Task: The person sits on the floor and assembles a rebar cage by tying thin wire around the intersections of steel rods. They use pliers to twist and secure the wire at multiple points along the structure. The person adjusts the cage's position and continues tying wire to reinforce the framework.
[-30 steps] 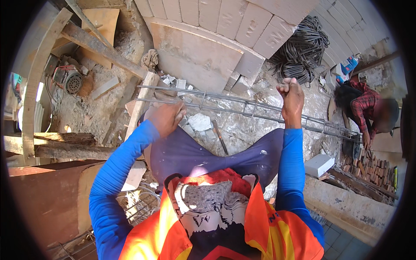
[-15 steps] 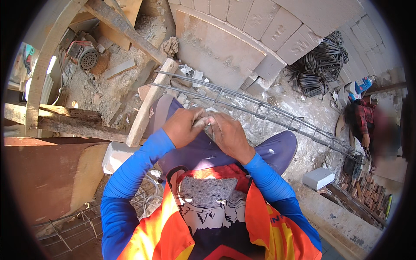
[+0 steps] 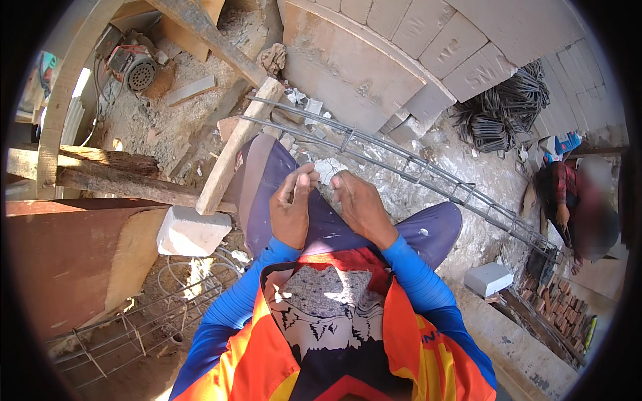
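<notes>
My left hand (image 3: 291,208) is raised over my left thigh, its fingers curled in and the thumb up against them. My right hand (image 3: 362,208) faces it across a small gap, fingertips pinched together. Whatever either hand holds is too small to make out, though a faint thin line shows near the right fingertips. Just beyond the hands, a long rebar cage (image 3: 408,167) of thin bars and square stirrups runs from the wooden plank (image 3: 239,147) toward the far right.
A motor machine (image 3: 139,72) stands far left. White blocks (image 3: 194,230) lie left and right (image 3: 488,279). Black bundled stirrups (image 3: 498,110) lie by the block wall. Another person (image 3: 568,194) crouches at the right, near stacked bricks (image 3: 552,301). A second rebar cage (image 3: 127,334) lies lower left.
My hands were together, fingertips touching; now they are apart. The left hand has moved down and turned upright, while the right has shifted slightly right. The view has shifted a little.
</notes>
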The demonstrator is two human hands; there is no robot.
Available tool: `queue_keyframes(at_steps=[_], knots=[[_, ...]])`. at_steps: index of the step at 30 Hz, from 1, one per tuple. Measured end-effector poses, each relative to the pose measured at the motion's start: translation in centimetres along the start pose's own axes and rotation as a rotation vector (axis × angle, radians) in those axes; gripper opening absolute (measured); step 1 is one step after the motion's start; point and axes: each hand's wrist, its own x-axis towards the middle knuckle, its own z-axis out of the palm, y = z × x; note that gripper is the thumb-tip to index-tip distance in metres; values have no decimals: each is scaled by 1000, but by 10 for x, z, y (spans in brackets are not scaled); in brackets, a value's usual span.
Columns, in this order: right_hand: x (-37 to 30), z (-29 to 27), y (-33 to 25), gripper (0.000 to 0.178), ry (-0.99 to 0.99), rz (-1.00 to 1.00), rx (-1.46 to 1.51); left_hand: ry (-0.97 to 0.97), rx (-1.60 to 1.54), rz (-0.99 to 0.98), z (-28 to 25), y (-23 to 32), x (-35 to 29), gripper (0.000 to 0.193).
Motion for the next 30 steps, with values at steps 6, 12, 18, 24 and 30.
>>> queue_keyframes(at_steps=[6,12,18,24,30], knots=[[-4,9,-4,16,147,-133,-116,17,-173,-11,-4,-52,-29,50],[-9,10,-5,7,147,-246,-420,13,130,-148,8,-44,-19,41],[-13,7,4,7,113,-273,-542,11,56,-281,5,-46,-24,41],[-16,4,3,12,70,-224,-489,-41,-99,-349,11,-41,-22,44],[-25,8,3,14,25,-218,-502,-121,-65,-391,5,-48,-14,43]])
